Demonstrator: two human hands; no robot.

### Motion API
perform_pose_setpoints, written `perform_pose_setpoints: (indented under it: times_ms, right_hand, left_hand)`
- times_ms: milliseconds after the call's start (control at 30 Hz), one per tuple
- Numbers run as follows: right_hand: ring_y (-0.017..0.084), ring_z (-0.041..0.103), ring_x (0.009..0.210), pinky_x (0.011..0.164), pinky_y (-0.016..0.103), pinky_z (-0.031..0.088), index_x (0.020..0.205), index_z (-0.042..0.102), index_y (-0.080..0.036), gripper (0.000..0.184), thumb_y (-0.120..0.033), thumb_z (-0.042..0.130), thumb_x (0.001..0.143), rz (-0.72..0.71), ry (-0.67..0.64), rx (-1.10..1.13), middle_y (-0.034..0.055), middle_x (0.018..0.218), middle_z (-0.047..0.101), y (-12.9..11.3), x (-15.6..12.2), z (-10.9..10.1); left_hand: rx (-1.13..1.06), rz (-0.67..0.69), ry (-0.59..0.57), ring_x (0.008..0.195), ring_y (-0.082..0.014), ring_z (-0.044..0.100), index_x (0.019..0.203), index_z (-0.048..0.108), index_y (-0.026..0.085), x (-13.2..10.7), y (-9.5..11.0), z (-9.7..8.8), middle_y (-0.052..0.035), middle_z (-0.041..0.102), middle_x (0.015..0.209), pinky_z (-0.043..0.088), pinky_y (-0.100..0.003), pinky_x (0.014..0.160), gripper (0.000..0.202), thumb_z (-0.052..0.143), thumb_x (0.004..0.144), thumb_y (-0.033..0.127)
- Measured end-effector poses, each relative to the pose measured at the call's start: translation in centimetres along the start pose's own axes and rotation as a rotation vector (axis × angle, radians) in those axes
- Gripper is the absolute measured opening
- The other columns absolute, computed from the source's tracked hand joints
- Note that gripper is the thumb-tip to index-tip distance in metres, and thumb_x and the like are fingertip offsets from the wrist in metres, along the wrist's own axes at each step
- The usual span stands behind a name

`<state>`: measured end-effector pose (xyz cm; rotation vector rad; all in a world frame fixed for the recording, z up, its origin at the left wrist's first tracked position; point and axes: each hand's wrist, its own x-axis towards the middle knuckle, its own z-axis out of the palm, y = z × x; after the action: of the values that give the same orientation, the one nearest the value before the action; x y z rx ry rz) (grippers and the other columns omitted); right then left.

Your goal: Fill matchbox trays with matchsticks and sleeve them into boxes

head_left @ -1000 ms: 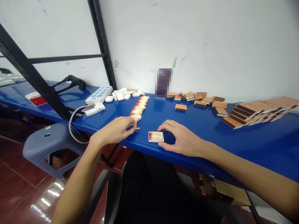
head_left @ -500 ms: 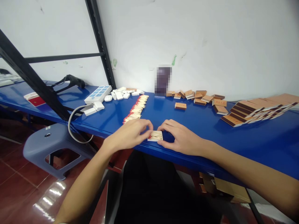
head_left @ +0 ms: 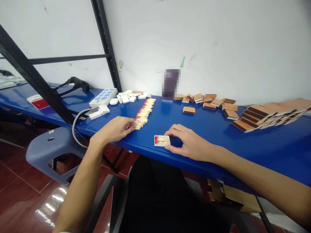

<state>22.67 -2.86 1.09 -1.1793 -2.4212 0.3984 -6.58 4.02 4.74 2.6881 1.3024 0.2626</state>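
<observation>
Open tray: the white matchbox tray (head_left: 160, 145) is lying flat near the front edge of the blue table (head_left: 206, 132), holding loose matches (head_left: 162, 140) with red heads pointing left.
Right hand: the person's right hand (head_left: 186, 142) is spanning the tray's right end, thumb and forefinger clamping it lightly from both sides.
Left hand: the left hand (head_left: 116, 130) is reaching to the near end of the match row (head_left: 145, 111), fingertips bunching together; whether they are pinching a match, one cannot tell.
Just changed: the left hand is no longer hovering over the tray but is touching the row, leaving the tray's contents in plain view; the work is apparently returning to the loose supply.
Beyond: a single matchbox (head_left: 189, 110) is lying behind the tray, scattered boxes (head_left: 209, 105) are resting near the wall, and stacked boxes (head_left: 263, 113) are standing rightward.
</observation>
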Motion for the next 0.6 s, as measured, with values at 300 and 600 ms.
perform_pose_setpoints:
  times_ms: [300,600]
  right_hand:
    - [0.025,0.058,0.102,0.084,0.040,0.050,0.113,0.062,-0.022,0.035,-0.049,0.058,0.091,0.000,-0.014,0.009,0.0096,0.112,0.062,-0.09,0.02,-0.10]
    - [0.025,0.059,0.100,0.084,0.039,0.050,0.114,0.063,-0.022,0.034,-0.046,0.059,0.090,0.005,-0.009,0.013,0.0093,0.110,0.063,-0.23,0.02,-0.13]
  left_hand:
    - [0.001,-0.020,0.010,0.065,-0.0168,0.056,0.094,0.067,0.020,0.06,0.06,0.13,-0.0015,0.065,0.075,0.036,-0.027,0.062,0.024,0.051,0.092,0.037]
    - [-0.040,-0.002,0.002,0.063,-0.0155,0.055,0.084,0.066,0.019,0.05,0.52,0.02,-0.0010,0.064,0.072,0.036,-0.027,0.061,0.024,0.051,0.091,0.035]
